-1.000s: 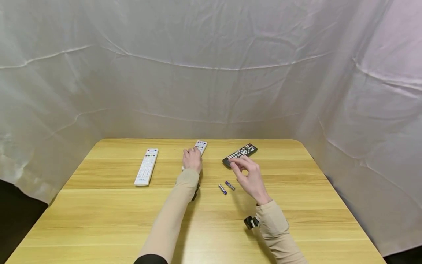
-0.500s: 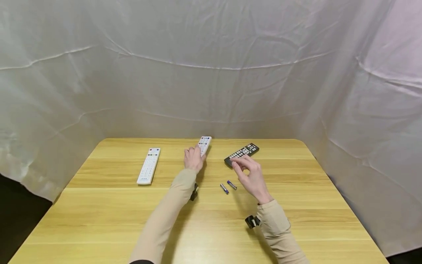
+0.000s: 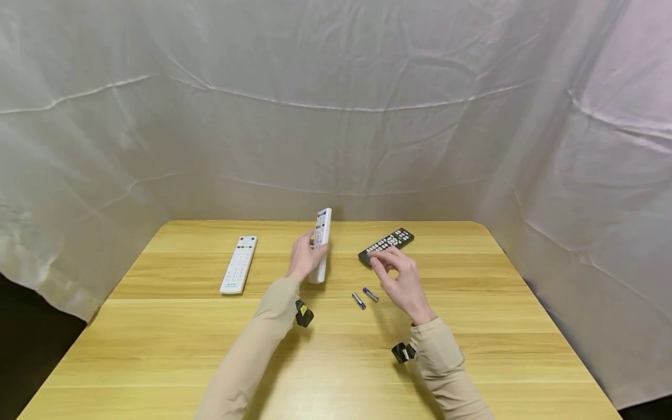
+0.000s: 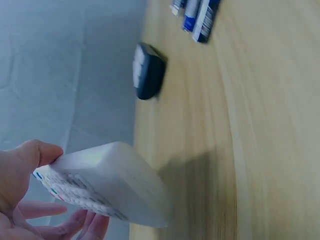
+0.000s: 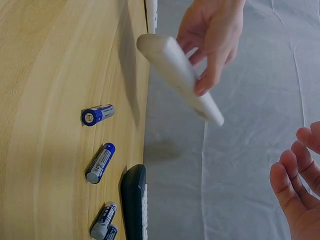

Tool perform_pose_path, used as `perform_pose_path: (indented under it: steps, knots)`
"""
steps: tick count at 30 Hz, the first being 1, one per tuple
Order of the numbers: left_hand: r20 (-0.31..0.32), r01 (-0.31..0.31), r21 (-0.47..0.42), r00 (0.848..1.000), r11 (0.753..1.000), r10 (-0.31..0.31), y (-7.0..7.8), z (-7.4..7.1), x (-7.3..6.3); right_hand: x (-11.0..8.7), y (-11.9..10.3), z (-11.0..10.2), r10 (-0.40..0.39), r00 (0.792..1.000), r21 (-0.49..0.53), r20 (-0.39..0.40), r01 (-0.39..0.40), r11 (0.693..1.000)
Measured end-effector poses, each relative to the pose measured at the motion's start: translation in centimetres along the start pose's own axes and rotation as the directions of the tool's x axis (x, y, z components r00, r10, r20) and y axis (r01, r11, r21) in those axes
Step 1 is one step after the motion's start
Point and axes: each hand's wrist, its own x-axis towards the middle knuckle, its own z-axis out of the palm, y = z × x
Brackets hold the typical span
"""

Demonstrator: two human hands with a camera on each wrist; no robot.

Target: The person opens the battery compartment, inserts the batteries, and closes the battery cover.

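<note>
A white remote control [image 3: 322,232] is held above the surface [image 3: 341,361] by the left hand [image 3: 303,256], near the middle of the far part. It is pinched between the thumb, which is laid along one edge, and the fingers at the other side. The remote is held steeply tilted, with its coloured buttons at the upper end, and its shadow is thrown on the wood below.

By the right hand [image 3: 401,286] nothing is seen to be held. Its fingers are bent loosely, and the thumb is brought close to the forefinger; whether their tips are touching cannot be told. In the head view, the near end of a black remote control [image 3: 388,245] is partly covered by these fingertips, but in the right wrist view a gap is seen between them and it. The black remote is laid flat and slanting, with its pale keys turned up.

In the right wrist view, four batteries [image 5: 101,162] can be counted on the surface, the last one partly hidden behind its neighbour. In the head view, only two of them are shown, just beside the right hand, on its left. Farther to the left, a second white remote [image 3: 238,265] is placed flat, with its buttons upward.
</note>
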Motion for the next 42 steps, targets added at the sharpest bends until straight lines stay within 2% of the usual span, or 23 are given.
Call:
perform_pose_path:
  steps: [7, 14, 22, 24, 31, 37, 42]
  knots:
    - [0.039, 0.004, -0.163, 0.999, 0.987, 0.003, 0.3, -1.0, -1.6, 0.0, -0.2, -0.1, 0.013, 1.000, 0.000, 0.010, -0.013, 1.000]
    - [0.067, 0.033, -0.261, 0.998, 0.965, -0.016, 0.2, -1.7, -2.7, 0.0, 0.0, 0.0, 0.009, 1.000, 0.002, 0.009, -0.009, 1.000]
    - [0.122, 0.067, -0.422, 0.992, 0.904, -0.016, 0.2, -2.2, -4.2, 0.0, 0.1, 0.0, 0.008, 1.000, 0.006, 0.012, -0.008, 1.000]
    - [0.135, 0.073, -0.443, 0.991, 0.894, -0.014, 0.2, -2.3, -4.5, 0.0, 0.1, 0.0, 0.007, 1.000, 0.005, 0.013, -0.007, 1.000]
    - [0.127, 0.044, -0.444, 0.992, 0.895, 0.014, -0.3, -2.6, -5.4, 0.0, 0.1, 0.1, 0.018, 1.000, 0.003, 0.020, -0.018, 1.000]
    - [0.200, 0.134, -0.552, 0.980, 0.823, -0.025, -0.2, -3.1, -6.2, -0.1, 0.1, 0.1, 0.022, 0.999, -0.002, 0.023, -0.022, 1.000]
    - [0.238, 0.155, -0.570, 0.971, 0.807, -0.019, 0.1, -3.4, -6.6, -0.1, 0.0, 0.2, 0.030, 0.999, 0.000, 0.031, -0.030, 1.000]
